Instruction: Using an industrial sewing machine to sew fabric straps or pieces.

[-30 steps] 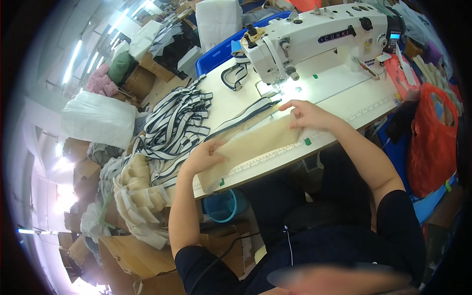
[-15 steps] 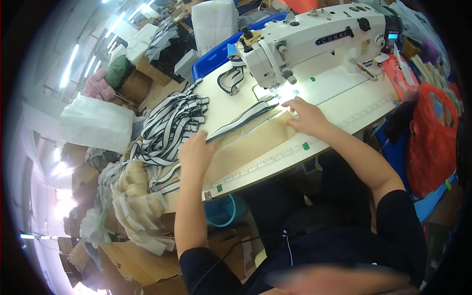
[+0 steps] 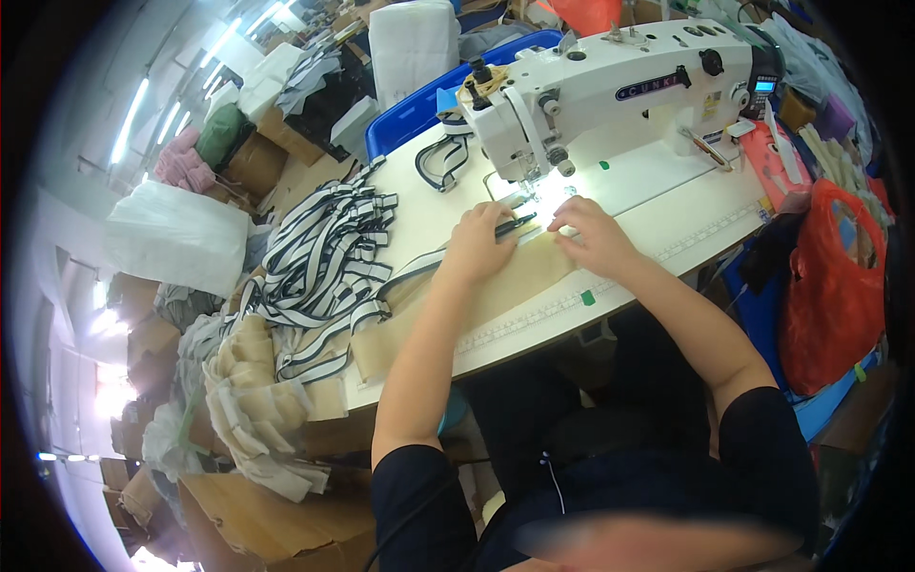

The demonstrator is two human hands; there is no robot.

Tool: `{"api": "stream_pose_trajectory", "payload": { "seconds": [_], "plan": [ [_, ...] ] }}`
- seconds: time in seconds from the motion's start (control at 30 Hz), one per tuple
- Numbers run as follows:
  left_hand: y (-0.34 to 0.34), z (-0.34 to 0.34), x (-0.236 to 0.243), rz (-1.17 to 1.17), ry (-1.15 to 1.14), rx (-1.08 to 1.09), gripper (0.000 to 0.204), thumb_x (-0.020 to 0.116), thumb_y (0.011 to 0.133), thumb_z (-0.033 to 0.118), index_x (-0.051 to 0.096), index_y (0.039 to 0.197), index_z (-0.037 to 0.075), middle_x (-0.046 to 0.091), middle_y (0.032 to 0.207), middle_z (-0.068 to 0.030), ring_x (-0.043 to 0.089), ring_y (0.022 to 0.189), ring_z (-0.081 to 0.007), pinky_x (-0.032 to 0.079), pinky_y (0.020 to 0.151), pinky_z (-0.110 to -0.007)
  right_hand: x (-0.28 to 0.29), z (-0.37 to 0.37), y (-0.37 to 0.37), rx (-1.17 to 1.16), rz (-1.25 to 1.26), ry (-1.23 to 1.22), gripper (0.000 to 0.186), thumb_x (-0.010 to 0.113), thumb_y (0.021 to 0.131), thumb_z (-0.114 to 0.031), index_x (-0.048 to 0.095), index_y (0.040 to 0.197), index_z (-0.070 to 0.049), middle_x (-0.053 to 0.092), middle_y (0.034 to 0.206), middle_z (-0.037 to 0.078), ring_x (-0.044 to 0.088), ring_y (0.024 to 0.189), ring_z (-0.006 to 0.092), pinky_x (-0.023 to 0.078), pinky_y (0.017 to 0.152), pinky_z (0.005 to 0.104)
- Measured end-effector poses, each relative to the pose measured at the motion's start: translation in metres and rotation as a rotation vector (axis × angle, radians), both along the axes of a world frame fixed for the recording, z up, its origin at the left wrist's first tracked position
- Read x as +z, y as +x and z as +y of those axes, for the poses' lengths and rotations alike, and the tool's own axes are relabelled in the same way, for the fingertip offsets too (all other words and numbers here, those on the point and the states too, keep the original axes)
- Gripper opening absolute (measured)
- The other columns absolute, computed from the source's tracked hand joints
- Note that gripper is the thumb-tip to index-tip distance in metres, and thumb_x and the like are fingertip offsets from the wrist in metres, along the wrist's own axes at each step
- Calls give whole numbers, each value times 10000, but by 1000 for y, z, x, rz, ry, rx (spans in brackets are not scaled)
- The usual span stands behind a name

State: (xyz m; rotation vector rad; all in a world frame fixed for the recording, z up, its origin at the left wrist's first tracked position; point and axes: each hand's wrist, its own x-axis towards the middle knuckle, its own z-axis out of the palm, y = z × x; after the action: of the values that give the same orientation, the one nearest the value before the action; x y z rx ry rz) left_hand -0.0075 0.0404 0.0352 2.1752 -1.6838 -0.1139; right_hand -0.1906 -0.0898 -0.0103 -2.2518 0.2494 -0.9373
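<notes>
A beige strip of fabric [image 3: 536, 265] lies along the front of the sewing table [image 3: 658, 234], with a navy-and-white striped strap [image 3: 415, 270] on its far edge. My left hand [image 3: 479, 243] is closed over the strap, just left of the lit needle area. A narrow dark piece [image 3: 517, 225] sticks out by its fingers; whether it is the strap's edge or a tool, I cannot tell. My right hand [image 3: 596, 238] has its fingers bent and its thumb at the beige fabric's edge, right of the needle. Above both hands stands the white sewing machine [image 3: 610, 91].
A heap of striped straps [image 3: 319, 243] covers the table's left end, with beige pieces [image 3: 253, 381] hanging off below. A strap loop [image 3: 443, 160] lies behind the needle. Behind is a blue bin [image 3: 410, 119]; a red plastic bag [image 3: 834, 296] hangs at the right.
My left hand has moved right, from the strap's left part to beside the needle. The beige fabric's left end has come into view. My right hand has barely moved.
</notes>
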Motion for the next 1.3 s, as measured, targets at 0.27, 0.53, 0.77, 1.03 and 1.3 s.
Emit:
{"api": "stream_pose_trajectory", "payload": {
  "seconds": [0.27,0.53,0.77,1.03,1.3],
  "plan": [
    [32,-1,10,214,224,370,673,847,605,342,624,1118,-33,668,1051,-195,631,993,-339,501,880,-378,5,9,-2,201,26,-116,85,682,768,-154,637,800,-89,583,872,45,540,892,254,451,804,362],
    [12,3,35,-120,110,357,334,753,687,214,617,927,25,640,916,-165,617,884,-362,485,782,-443,2,9,-4,251,70,-196,99,688,771,-197,636,767,-112,575,839,18,538,876,220,432,810,346],
    [-38,38,49,-602,-265,179,139,553,771,34,540,904,73,525,885,-95,563,797,-284,494,611,-388,3,11,-6,264,128,-262,125,603,768,-136,709,835,-143,586,865,6,550,917,201,404,856,350],
    [-80,54,-10,-409,-231,18,242,587,693,22,504,919,44,555,1135,-140,554,1016,-332,470,851,-476,-6,0,0,258,170,-197,194,581,722,-113,700,870,-75,618,873,103,570,875,310,445,819,427],
    [-71,66,-30,-186,-229,-32,252,585,704,0,506,939,49,498,1308,-190,426,1285,-382,334,1020,-587,22,11,-4,296,273,687,216,642,872,-96,531,1030,1,656,879,68,600,857,109,490,782,273]
  ]
}}
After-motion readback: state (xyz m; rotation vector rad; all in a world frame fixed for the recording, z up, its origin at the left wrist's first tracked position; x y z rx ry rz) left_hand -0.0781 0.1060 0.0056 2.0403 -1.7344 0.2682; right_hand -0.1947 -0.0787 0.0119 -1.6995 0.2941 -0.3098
